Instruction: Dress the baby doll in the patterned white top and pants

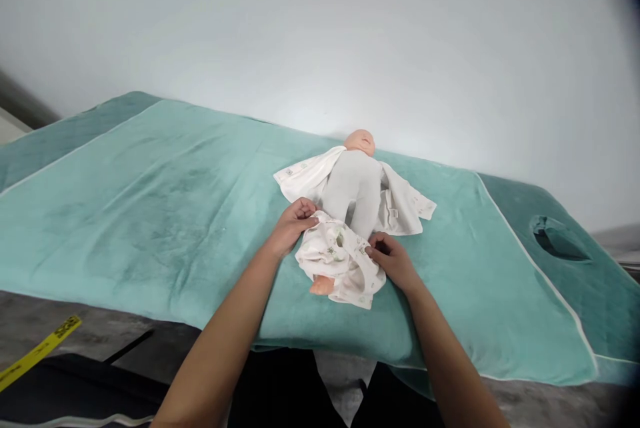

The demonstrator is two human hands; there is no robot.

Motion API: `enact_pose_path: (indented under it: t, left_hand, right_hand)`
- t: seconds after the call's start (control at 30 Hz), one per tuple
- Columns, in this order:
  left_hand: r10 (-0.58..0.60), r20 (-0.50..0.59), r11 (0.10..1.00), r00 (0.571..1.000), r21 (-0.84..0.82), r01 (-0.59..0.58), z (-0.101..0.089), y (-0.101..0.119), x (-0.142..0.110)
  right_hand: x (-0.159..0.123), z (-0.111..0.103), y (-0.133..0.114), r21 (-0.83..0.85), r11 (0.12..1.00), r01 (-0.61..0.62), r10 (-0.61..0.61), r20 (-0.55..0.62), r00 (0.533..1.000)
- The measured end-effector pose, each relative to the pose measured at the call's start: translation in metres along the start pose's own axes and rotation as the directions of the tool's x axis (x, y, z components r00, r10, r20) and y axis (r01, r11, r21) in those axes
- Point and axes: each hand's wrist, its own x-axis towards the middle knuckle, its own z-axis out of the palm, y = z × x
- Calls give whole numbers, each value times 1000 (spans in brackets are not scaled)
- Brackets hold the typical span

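Observation:
A baby doll (354, 181) lies on its back, head toward the wall, its pale grey body and upper legs uncovered. Under it a white jacket (306, 176) is spread out to both sides. White baby trousers (330, 245) with a small green print are bunched around the doll's lower legs, and one bare foot (323, 285) sticks out of them. My left hand (295, 223) pinches the waistband at its left edge. At the right edge my right hand (393, 259) is closed on the same cloth, its fingertips partly hidden. The doll's other foot cannot be seen.
A teal blanket (150, 195) covers the massage bed, which has a face hole (560, 239) at the right end. The white wall (310, 35) borders the far side. Below the near edge lie a dark bag (75, 388) and a yellow strap (43, 351).

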Motion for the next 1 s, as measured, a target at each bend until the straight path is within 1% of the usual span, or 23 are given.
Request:
enact_pose_path:
  t: [0.07,0.17,0.23,0.33,0.4,0.5,0.57,0.63,0.7,0.73,0.77,0.8,0.87,0.93,1.0]
  left_hand:
    - [-58,60,998,997,-32,60,-3,4,-1]
    - [-164,194,986,967,37,160,-8,7,-3]
    - [-199,203,978,959,109,180,-9,9,-4]
    - [-209,189,963,959,208,169,-6,11,-5]
    - [-213,233,948,949,284,142,-4,13,-5]
    - [-193,275,930,942,358,86,-2,13,-5]
    - [-168,250,924,953,378,64,-2,11,-4]
    - [-132,208,914,969,404,38,-2,10,-4]
    - [-100,178,897,979,441,11,-2,10,-4]
    - [-93,174,890,980,455,4,-2,10,-5]
    - [-95,176,887,980,462,3,-1,10,-5]
    - [-106,183,888,977,459,10,-2,11,-6]
    - [-145,197,901,970,431,47,-2,12,-6]
    - [-185,205,912,961,399,91,-3,14,-6]
    - [-212,214,915,953,387,117,-4,17,-5]
  right_hand:
    - [0,0,-2,-63,993,98,-97,11,995]
    - [-3,2,-4,-184,940,287,-295,-21,955]
    - [-6,3,-8,-274,899,342,-359,-15,933]
    - [-5,4,-18,-432,837,334,-365,12,931]
    - [-2,4,-26,-515,796,318,-349,39,936]
    - [4,5,-34,-563,765,313,-308,107,945]
    - [8,5,-35,-599,741,304,-289,124,949]
    - [13,4,-32,-662,680,315,-337,99,936]
    - [18,2,-28,-722,606,333,-433,51,900]
    - [22,0,-26,-737,587,335,-473,23,881]
    - [26,-3,-24,-739,588,328,-494,-8,869]
    - [31,-5,-22,-729,609,314,-496,-41,867]
    - [40,-8,-18,-681,673,289,-468,-89,879]
    - [47,-8,-13,-620,728,292,-449,-109,887]
    - [52,-4,-7,-557,767,319,-457,-125,881]
